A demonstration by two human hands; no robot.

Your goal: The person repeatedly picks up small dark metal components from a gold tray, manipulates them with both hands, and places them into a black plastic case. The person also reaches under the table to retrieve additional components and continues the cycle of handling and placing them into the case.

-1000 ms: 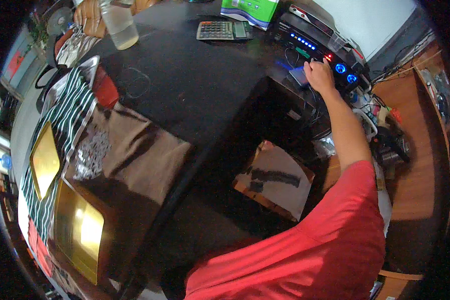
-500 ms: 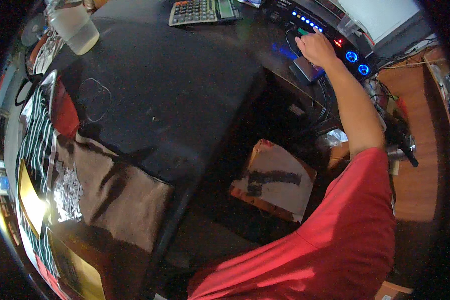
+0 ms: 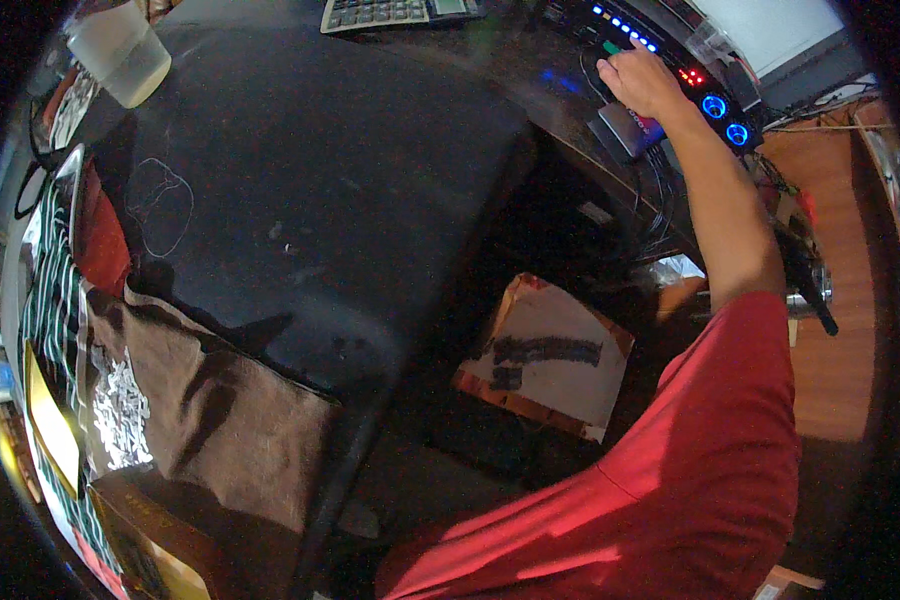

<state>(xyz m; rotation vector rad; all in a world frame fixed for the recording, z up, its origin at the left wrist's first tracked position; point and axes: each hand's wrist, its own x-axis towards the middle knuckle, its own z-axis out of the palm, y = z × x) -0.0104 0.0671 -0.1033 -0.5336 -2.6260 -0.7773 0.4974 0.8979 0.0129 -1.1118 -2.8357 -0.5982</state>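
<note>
My right hand [image 3: 647, 84], at the end of a bare forearm and red sleeve, reaches to the far right. Its index finger is stretched onto the button row of a black audio unit [image 3: 727, 88] with blue-lit buttons, red lights and two glowing blue rings. The thumb stands apart from that finger, the other fingers are partly hidden, and I see nothing held. Just below the hand sits a small dark box-like device [image 3: 625, 135] with cables beside it. My left hand is out of view.
A dark tabletop [image 3: 320, 150] bears a loose thread [image 3: 185, 205], a calculator [image 3: 375, 14] and a cloudy plastic cup [image 3: 125, 60]. Brown fabric [image 3: 220, 400] and striped cloth [image 3: 45, 300] lie at left. Lower down is a white-topped carton [image 3: 560, 365]; cables [image 3: 655, 200] hang below the unit.
The view has shifted slightly, so the calculator and cup sit further up and left. My right hand stays at the button row. More red lights show on the unit.
</note>
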